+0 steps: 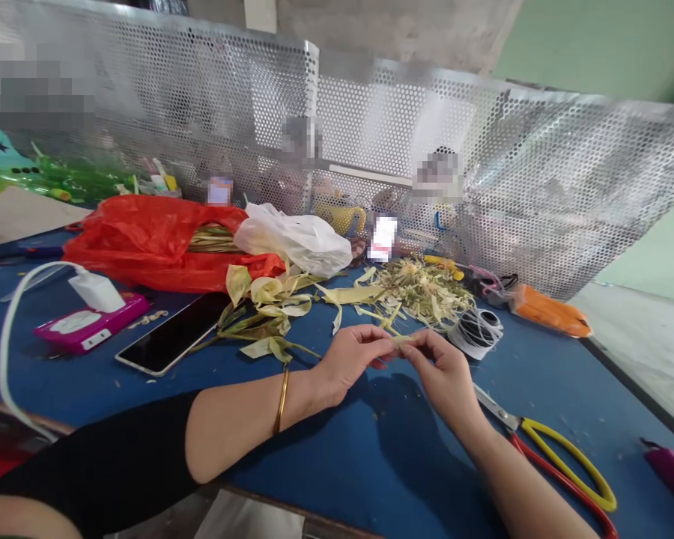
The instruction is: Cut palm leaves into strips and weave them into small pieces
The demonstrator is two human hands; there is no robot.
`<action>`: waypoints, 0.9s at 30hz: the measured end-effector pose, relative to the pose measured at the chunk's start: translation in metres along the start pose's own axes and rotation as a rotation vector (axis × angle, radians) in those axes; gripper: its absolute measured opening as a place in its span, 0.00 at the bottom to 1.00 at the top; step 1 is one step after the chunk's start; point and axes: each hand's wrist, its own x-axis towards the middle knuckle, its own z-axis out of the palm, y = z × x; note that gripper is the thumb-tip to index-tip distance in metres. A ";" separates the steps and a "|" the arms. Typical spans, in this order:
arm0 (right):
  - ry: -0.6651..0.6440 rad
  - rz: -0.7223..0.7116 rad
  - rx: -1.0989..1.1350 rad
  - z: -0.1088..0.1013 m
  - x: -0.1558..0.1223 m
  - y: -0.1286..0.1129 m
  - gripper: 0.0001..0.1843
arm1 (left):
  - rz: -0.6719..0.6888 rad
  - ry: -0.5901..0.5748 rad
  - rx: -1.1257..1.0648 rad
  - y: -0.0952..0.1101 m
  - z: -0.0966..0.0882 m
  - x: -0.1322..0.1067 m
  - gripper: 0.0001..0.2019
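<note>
Both my hands meet over the blue table [326,464], pinching a thin pale yellow-green leaf strip [400,339] between them. My left hand [351,359] has its fingers closed on one end; a gold bangle [281,399] circles that wrist. My right hand [442,368] grips the other end with curled fingers. Just behind lie loose yellow leaf pieces [269,307] and a pile of leaf trimmings [421,288].
Scissors with yellow and red handles [562,464] lie by my right forearm. A spool of thread [476,329], a dark phone [171,337], a pink phone [90,323] with white charger, a red bag [146,243], a white bag [295,239] and an orange object [547,311] surround them. A perforated metal screen [539,187] backs the table.
</note>
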 end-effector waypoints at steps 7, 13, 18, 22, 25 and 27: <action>0.026 0.153 0.255 0.003 0.001 -0.007 0.20 | 0.114 -0.023 0.113 -0.001 -0.001 0.000 0.05; 0.034 0.158 0.247 0.003 0.001 -0.008 0.17 | 0.170 0.005 0.221 -0.004 -0.002 0.002 0.06; 0.001 0.169 0.221 0.003 0.001 -0.008 0.17 | 0.186 0.032 0.286 -0.004 -0.003 0.002 0.06; -0.011 0.189 0.215 0.001 0.001 -0.009 0.18 | 0.170 0.018 0.272 -0.002 -0.003 0.002 0.04; -0.049 0.207 0.216 0.000 0.002 -0.008 0.18 | 0.140 -0.003 0.236 -0.001 -0.003 0.002 0.04; -0.093 0.214 0.232 -0.001 0.002 -0.006 0.19 | 0.120 -0.004 0.220 0.000 -0.003 0.002 0.05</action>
